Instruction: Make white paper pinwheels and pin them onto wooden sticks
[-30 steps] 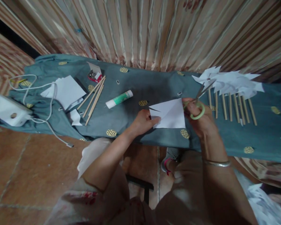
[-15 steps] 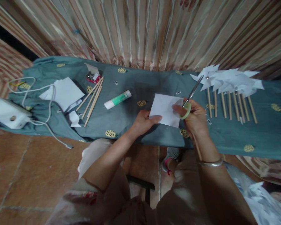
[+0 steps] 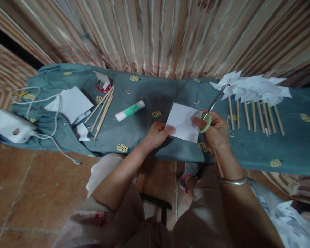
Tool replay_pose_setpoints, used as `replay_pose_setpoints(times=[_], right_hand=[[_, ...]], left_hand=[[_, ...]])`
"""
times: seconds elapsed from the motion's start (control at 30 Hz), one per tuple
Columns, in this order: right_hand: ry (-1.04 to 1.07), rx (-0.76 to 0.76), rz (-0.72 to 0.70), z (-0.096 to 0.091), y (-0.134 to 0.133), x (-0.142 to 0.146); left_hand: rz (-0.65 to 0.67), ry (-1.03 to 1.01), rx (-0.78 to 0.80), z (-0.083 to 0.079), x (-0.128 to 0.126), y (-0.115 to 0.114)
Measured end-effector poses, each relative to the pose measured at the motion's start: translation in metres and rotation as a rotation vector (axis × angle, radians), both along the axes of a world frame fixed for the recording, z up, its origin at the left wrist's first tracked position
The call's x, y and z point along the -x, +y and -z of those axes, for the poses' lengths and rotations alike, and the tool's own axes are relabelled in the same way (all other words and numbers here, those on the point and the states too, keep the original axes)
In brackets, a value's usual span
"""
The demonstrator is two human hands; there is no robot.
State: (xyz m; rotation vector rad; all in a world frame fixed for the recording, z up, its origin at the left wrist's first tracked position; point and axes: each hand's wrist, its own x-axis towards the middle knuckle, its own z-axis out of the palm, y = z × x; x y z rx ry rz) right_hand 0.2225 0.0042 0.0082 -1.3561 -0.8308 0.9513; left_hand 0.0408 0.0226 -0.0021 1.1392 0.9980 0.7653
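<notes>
A white square of paper (image 3: 183, 120) is held between both hands above the cloth. My left hand (image 3: 157, 135) pinches its lower left corner, thumb on top. On the right edge, the thumb of my right hand (image 3: 214, 128) presses the sheet. That same hand also carries a pair of scissors (image 3: 214, 102) by the pale green handles, blades pointing up and away to the right. The scissors are off the paper's face. Fingers beneath the sheet are hidden.
Paper pinwheels (image 3: 258, 88) on wooden sticks lie at the right. Left of the paper are a glue stick (image 3: 130, 110), several loose wooden sticks (image 3: 103, 113), an opened box of pins (image 3: 102, 85), stacked paper (image 3: 74, 101) and a white power strip with cable (image 3: 11, 125). A patterned green cloth (image 3: 144, 137) covers the table.
The paper has tilted slightly clockwise, and my left thumb sits a little nearer its edge. Both hands still hold the sheet, with the scissors in my right.
</notes>
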Motion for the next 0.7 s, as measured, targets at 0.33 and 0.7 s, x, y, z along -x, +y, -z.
replay_pose_setpoints(times=[0.33, 0.7], right_hand=[[0.067, 0.010, 0.061, -0.004, 0.003, -0.004], [0.049, -0.033, 0.087, 0.008, 0.006, -0.018]], left_hand=[[-0.032, -0.030, 0.093, -0.006, 0.004, 0.001], [-0.029, -0.080, 0.013, -0.006, 0.016, 0.005]])
